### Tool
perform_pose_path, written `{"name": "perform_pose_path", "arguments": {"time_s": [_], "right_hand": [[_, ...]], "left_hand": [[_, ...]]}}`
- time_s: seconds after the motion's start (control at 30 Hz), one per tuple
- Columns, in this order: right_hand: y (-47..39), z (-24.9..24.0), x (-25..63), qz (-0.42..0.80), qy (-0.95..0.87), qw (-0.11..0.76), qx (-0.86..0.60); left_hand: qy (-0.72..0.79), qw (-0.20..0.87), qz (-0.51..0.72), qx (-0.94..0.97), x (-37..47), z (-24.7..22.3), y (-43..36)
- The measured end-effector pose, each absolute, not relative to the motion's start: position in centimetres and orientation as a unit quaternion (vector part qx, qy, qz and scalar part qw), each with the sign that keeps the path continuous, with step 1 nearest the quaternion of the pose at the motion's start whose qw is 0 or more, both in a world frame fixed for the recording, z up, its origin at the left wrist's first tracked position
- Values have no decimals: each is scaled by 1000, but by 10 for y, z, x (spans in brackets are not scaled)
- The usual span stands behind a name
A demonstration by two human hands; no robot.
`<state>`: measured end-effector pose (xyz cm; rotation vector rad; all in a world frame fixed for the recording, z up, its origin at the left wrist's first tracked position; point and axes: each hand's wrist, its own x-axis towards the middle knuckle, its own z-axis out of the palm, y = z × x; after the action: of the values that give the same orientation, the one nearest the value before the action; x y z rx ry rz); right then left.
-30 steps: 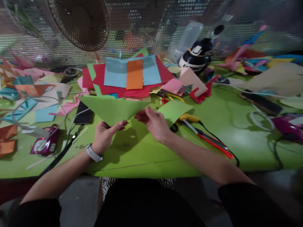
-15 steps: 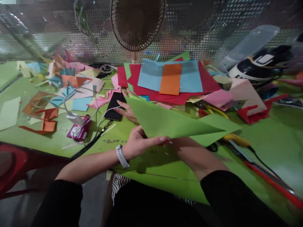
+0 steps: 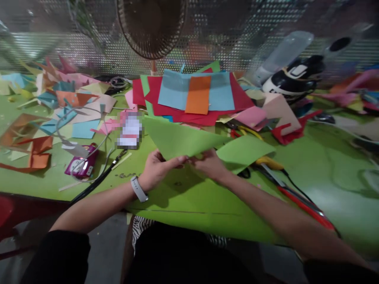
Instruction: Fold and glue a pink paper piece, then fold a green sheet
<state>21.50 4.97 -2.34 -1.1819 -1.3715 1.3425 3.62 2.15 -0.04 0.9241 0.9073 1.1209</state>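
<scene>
A folded sheet of light green paper is held up over the green table, its broad face toward me and a second flap spreading to the right. My left hand grips its lower edge, thumb along the near side and the other fingers hidden behind the paper. Close beside it, my right hand pinches the same lower edge near the middle, the two thumbs almost meeting. Left of the paper lies a phone with its screen lit and blurred out.
Stacked red, blue and orange paper lies behind the hands. Paper scraps cover the left side. A purple packet with a white cable sits at left. A yellow-handled tool and red-edged cutter lie at right. A fan stands behind.
My right hand has come from behind the paper to its lower edge, beside my left thumb. The phone screen has lit up. The whole view has shifted, moving things leftward.
</scene>
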Motion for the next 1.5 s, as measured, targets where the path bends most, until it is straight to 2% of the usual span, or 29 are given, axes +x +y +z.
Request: {"name": "perform_pose_path", "arguments": {"time_s": [0.2,0.63,0.93,1.37,1.5], "right_hand": [[38,-17,242,609,-466,437,-470],[33,-11,233,629,-401,439,-502],[25,-12,230,572,-419,469,-527],[23,-10,238,565,-409,494,-519],[28,-11,243,567,-390,525,-501]], "left_hand": [[455,648,456,406,46,-7,31],[459,639,426,447,48,-12,35],[461,653,418,432,45,-10,32],[446,663,404,445,35,-9,35],[418,690,411,423,34,-5,35]]}}
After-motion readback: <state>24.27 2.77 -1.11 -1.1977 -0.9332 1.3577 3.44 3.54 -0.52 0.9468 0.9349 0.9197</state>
